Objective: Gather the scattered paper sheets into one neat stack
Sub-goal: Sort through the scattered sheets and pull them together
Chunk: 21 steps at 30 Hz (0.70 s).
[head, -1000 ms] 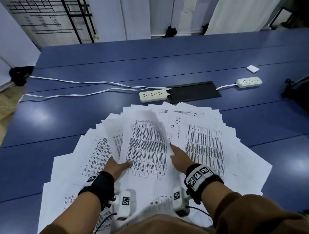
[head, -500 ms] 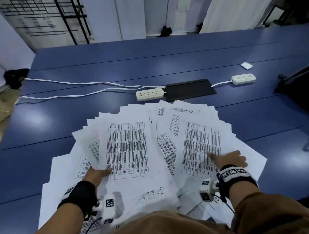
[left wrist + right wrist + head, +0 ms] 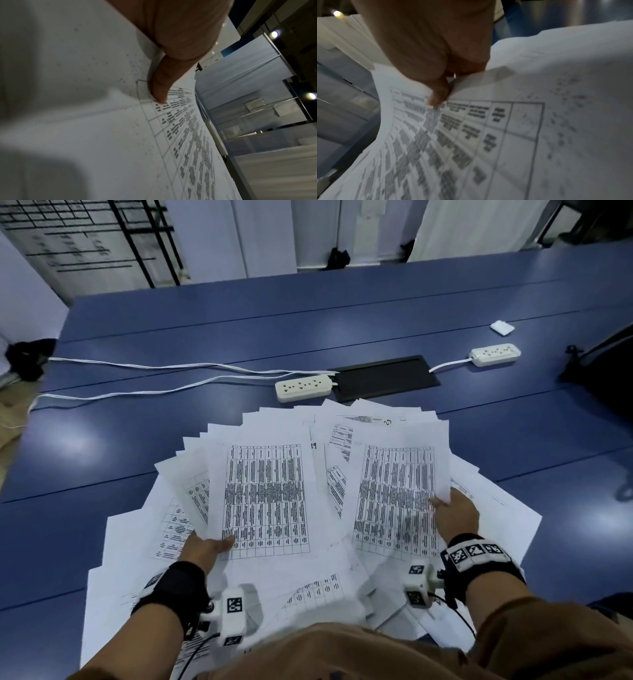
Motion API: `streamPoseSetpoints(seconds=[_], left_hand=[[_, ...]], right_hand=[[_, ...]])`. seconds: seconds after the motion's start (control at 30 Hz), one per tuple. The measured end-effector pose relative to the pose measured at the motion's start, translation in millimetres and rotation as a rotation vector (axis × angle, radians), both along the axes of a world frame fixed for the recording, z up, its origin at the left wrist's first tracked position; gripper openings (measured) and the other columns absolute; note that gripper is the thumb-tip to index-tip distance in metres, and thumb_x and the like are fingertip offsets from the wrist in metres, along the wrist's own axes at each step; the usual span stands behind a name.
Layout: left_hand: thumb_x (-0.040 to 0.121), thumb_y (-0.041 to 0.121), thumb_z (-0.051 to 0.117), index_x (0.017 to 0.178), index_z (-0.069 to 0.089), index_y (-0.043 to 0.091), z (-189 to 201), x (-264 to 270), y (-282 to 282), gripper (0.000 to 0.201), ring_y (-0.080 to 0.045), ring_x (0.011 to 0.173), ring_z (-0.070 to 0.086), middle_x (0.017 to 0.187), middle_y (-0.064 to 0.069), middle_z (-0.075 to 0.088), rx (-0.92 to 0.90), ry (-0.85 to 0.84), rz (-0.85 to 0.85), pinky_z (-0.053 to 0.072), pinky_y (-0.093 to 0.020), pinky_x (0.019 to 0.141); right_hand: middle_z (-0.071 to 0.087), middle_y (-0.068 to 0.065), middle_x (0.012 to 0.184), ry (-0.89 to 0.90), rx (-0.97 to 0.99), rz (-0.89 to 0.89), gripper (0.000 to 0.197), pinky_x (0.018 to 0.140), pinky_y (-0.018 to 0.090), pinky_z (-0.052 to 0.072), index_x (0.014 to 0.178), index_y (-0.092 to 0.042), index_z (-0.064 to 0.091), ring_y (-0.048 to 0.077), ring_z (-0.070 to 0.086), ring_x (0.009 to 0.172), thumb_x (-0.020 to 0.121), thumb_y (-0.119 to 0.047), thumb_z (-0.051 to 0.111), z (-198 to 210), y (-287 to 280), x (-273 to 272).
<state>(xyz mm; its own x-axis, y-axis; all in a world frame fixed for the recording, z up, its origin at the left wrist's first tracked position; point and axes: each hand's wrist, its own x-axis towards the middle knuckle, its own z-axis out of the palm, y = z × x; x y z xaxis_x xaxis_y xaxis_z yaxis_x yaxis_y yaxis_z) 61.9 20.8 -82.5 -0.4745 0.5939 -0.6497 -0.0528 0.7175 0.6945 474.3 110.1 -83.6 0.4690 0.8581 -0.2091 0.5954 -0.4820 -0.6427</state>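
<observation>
Several white printed sheets (image 3: pixel 507 515) lie fanned over the near part of the blue table (image 3: pixel 308 313). My left hand (image 3: pixel 209 547) holds the lower left corner of a sheet with a dense table (image 3: pixel 265 494); its thumb (image 3: pixel 158 89) lies on top of the print and the other fingers are hidden under the paper. My right hand (image 3: pixel 452 513) pinches the right edge of a second printed sheet (image 3: pixel 394 491), lifting it off the pile. In the right wrist view that thumb (image 3: pixel 439 94) presses on the curling sheet (image 3: pixel 505 135).
Beyond the papers lie a white power strip (image 3: pixel 303 387) with cables trailing left, a black desk hatch (image 3: pixel 385 378), a second power strip (image 3: pixel 495 355) and a small white pad (image 3: pixel 501 327). A dark object (image 3: pixel 606 371) stands at the right edge.
My hands have spread apart. The left slid its sheet leftward and down; the right moved from the middle to the right side and took hold of another sheet's edge, lifting it.
</observation>
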Motion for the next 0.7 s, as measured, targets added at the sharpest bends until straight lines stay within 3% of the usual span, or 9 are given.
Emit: streamPoseSetpoints(seconds=[0.13, 0.2, 0.27, 0.33, 0.4, 0.53, 0.6, 0.67, 0.7], left_hand=[[0.079, -0.002, 0.072, 0.111, 0.054, -0.008, 4.4, -17.1, -6.1, 0.037, -0.037, 0.097, 0.059, 0.109, -0.020, 0.062, -0.016, 0.129, 0.036, 0.042, -0.035, 0.083], [0.079, -0.002, 0.073, 0.116, 0.055, -0.013, 6.0, -28.1, -9.0, 0.042, -0.039, 0.104, 0.059, 0.112, -0.022, 0.062, -0.016, 0.213, 0.042, 0.043, -0.035, 0.085], [0.079, 0.000, 0.073, 0.118, 0.056, -0.012, 5.4, -35.4, -11.2, 0.044, -0.040, 0.106, 0.060, 0.117, -0.027, 0.062, -0.021, 0.256, 0.053, 0.044, -0.038, 0.089], [0.079, 0.001, 0.074, 0.118, 0.057, -0.011, 2.6, -36.0, -13.0, 0.044, -0.039, 0.103, 0.060, 0.117, -0.028, 0.062, -0.025, 0.247, 0.059, 0.044, -0.037, 0.087], [0.081, 0.004, 0.073, 0.116, 0.057, -0.011, -1.5, -28.6, -11.2, 0.042, -0.034, 0.092, 0.060, 0.111, -0.025, 0.063, -0.019, 0.183, 0.052, 0.044, -0.035, 0.081], [0.086, 0.009, 0.068, 0.119, 0.053, -0.009, -4.8, 0.1, -1.6, 0.040, -0.028, 0.093, 0.055, 0.111, -0.013, 0.060, 0.035, 0.043, 0.080, 0.042, -0.037, 0.088], [0.089, 0.014, 0.066, 0.123, 0.052, -0.003, -7.7, 11.1, 4.1, 0.041, -0.028, 0.098, 0.054, 0.111, -0.010, 0.058, 0.081, 0.007, 0.097, 0.040, -0.035, 0.089], [0.088, 0.023, 0.067, 0.122, 0.052, 0.002, -11.8, 19.6, 9.0, 0.043, -0.030, 0.103, 0.056, 0.115, -0.012, 0.059, 0.110, -0.020, 0.111, 0.042, -0.036, 0.090], [0.087, 0.028, 0.067, 0.119, 0.052, 0.003, -7.9, 25.6, 10.5, 0.044, -0.031, 0.104, 0.057, 0.114, -0.013, 0.060, 0.104, -0.031, 0.101, 0.043, -0.036, 0.088]], right_hand=[[0.066, 0.022, 0.108, 0.049, 0.001, 0.034, 0.017, 0.088, 0.035, 0.043, 0.106, 0.000, 0.065, 0.037, 0.059, 0.105, 0.093, -0.008, 0.058, 2.6, 4.9, 9.0], [0.065, 0.022, 0.100, 0.008, 0.092, -0.047, 0.013, 0.083, 0.038, 0.047, 0.100, 0.000, 0.063, 0.037, 0.060, 0.097, 0.093, -0.004, 0.053, 5.6, 6.2, 11.9], [0.062, 0.017, 0.093, 0.029, 0.208, -0.134, 0.010, 0.079, 0.033, 0.047, 0.095, -0.003, 0.060, 0.030, 0.057, 0.089, 0.093, -0.002, 0.050, 12.1, 9.6, 10.5], [0.056, 0.009, 0.086, 0.132, 0.354, -0.178, 0.014, 0.077, 0.023, 0.041, 0.085, -0.011, 0.053, 0.020, 0.050, 0.085, 0.095, -0.001, 0.050, 30.0, 17.2, 1.8], [0.055, 0.006, 0.087, 0.230, 0.523, -0.184, 0.013, 0.076, 0.018, 0.039, 0.086, -0.012, 0.053, 0.016, 0.049, 0.086, 0.096, -0.004, 0.053, 52.8, 27.4, -9.8], [0.051, 0.001, 0.075, 0.316, 0.566, -0.150, 0.023, 0.068, 0.026, 0.042, 0.076, -0.018, 0.046, 0.011, 0.047, 0.067, 0.096, -0.014, 0.059, 79.0, 43.8, -26.8], [0.060, 0.008, 0.086, 0.450, 0.457, -0.086, 0.006, 0.071, 0.031, 0.046, 0.094, -0.016, 0.056, 0.010, 0.058, 0.069, 0.094, -0.014, 0.061, 78.5, 37.7, -40.9], [0.061, 0.018, 0.110, 0.491, 0.291, -0.027, 0.031, 0.085, 0.043, 0.053, 0.121, -0.008, 0.051, 0.021, 0.064, 0.099, 0.093, -0.010, 0.062, 65.4, 25.9, -56.7], [0.058, 0.019, 0.112, 0.499, 0.216, 0.006, 0.036, 0.090, 0.047, 0.052, 0.124, -0.006, 0.045, 0.032, 0.060, 0.109, 0.092, -0.007, 0.062, 59.7, 17.9, -64.2]])
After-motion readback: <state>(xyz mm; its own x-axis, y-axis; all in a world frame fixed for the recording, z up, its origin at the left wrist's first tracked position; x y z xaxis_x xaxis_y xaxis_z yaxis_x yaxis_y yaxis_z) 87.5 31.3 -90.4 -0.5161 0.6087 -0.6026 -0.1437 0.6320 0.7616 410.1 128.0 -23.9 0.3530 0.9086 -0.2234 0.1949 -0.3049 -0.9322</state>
